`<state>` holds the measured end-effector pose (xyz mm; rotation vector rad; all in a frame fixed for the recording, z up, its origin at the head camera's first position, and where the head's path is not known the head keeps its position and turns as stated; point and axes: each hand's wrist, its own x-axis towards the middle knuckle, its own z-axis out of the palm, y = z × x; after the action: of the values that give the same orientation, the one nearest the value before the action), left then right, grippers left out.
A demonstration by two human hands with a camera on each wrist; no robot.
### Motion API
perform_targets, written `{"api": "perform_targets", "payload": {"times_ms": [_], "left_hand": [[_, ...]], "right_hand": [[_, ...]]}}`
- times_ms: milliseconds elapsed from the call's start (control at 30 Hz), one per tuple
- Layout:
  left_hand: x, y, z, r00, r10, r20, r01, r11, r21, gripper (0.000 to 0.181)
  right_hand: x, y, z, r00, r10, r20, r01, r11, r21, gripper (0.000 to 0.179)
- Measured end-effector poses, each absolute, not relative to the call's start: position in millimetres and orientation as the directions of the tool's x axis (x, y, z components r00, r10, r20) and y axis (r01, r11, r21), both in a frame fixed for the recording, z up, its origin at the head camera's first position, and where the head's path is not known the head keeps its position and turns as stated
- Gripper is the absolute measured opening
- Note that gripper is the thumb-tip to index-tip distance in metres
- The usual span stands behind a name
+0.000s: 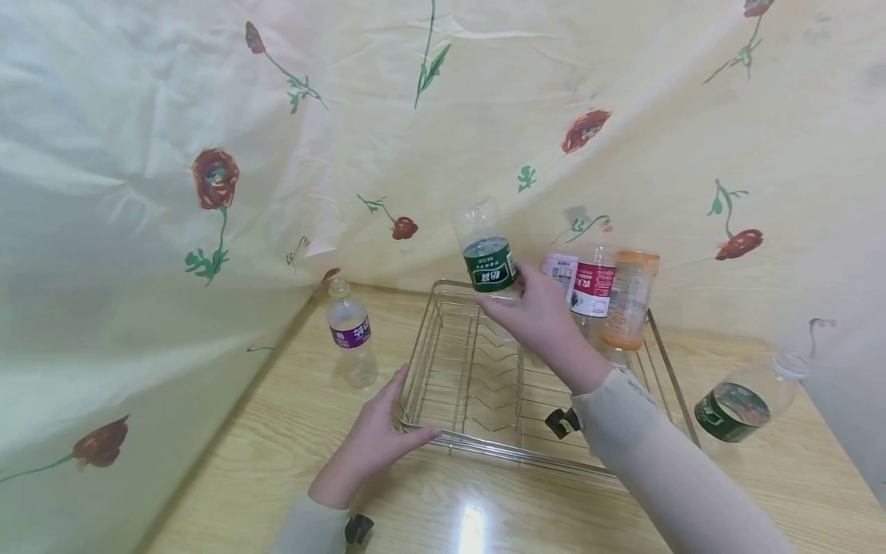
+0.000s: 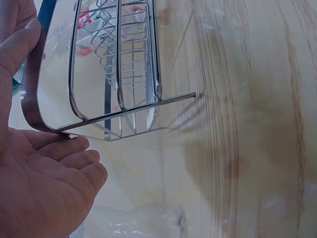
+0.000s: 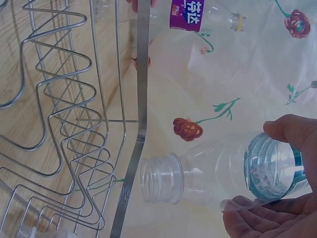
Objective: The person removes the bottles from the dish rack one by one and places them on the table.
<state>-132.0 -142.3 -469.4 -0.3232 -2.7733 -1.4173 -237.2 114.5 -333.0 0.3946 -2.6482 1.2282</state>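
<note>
My right hand (image 1: 533, 308) grips a clear plastic bottle (image 1: 484, 250) with a green label, held over the back of the wire dish rack (image 1: 477, 442). The bottle is upside down; its capless neck (image 3: 162, 179) points down in the right wrist view. My left hand (image 1: 377, 435) is spread at the rack's front left corner, thumb along the front rim and fingers beside the left side. In the left wrist view, the thumb (image 2: 22, 47) touches the rim. Standing in the rack's right part are a bottle with a red label (image 1: 593, 288), an orange-tinted bottle (image 1: 630, 300) and a pale purple one (image 1: 559, 271).
A clear bottle with a purple label (image 1: 351, 332) stands on the wooden table (image 1: 270, 454), left of the rack. Another green-labelled bottle (image 1: 744, 404) stands tilted-looking at the right. A flowered cloth (image 1: 429, 154) hangs behind and along the left side.
</note>
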Motion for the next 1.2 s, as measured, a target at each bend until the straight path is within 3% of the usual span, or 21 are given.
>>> {"api": "perform_targets", "payload": {"times_ms": [267, 500, 867, 1200], "left_hand": [[-132, -143, -469, -0.978, 0.18, 0.102, 0.188, 0.572, 0.798, 0.12], [-133, -142, -469, -0.979, 0.176, 0.104, 0.187, 0.57, 0.8, 0.12], [-131, -141, -467, -0.978, 0.183, 0.099, 0.185, 0.554, 0.812, 0.12], [-132, -142, -469, -0.977, 0.181, 0.109, 0.193, 0.555, 0.809, 0.117]], "right_hand": [[-230, 125, -331, -0.935, -0.178, 0.308, -0.347, 0.642, -0.683, 0.071], [-219, 137, -329, -0.917, -0.195, 0.347, -0.385, 0.654, -0.651, 0.059], [-202, 150, -329, -0.899, -0.23, 0.372, -0.417, 0.705, -0.574, 0.063], [-187, 160, -331, -0.883, -0.243, 0.402, -0.44, 0.729, -0.525, 0.054]]}}
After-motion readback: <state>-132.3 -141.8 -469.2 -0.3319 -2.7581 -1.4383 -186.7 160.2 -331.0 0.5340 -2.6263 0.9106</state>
